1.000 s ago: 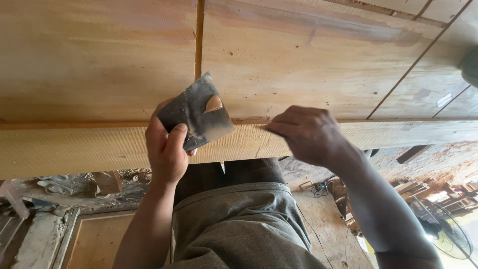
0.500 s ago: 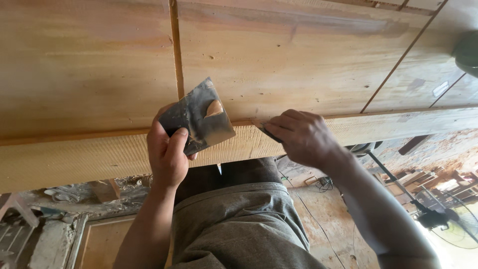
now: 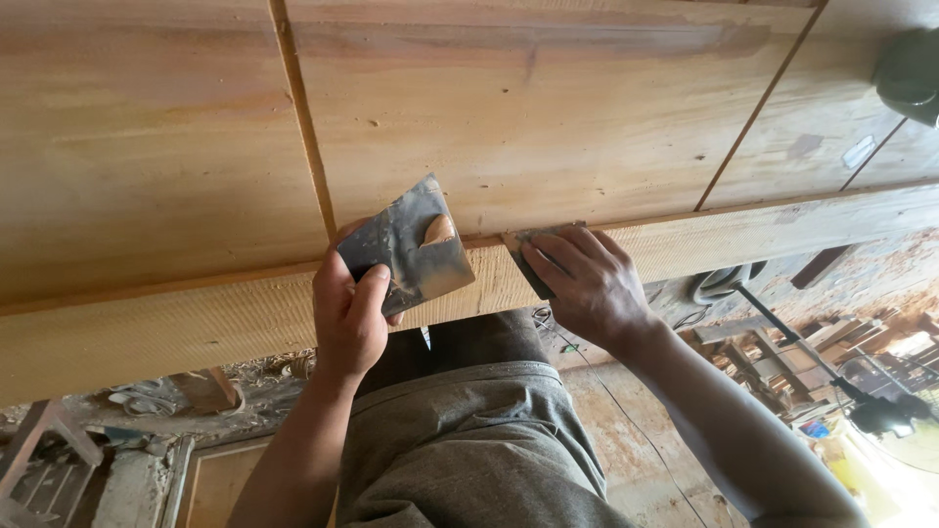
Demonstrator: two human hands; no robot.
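labels: 1 | pale rectangular sticker [image 3: 860,152] | on wooden panel [image 3: 548,108], upper right | tilted | packages: none | signs: none | screens: none

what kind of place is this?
Most likely a woodworking shop. The person stands at a big panel of joined wooden boards; the left hand holds a putty-smeared scraper, the right hand presses a smaller blade to the edge. Offcuts and sawdust litter the floor.
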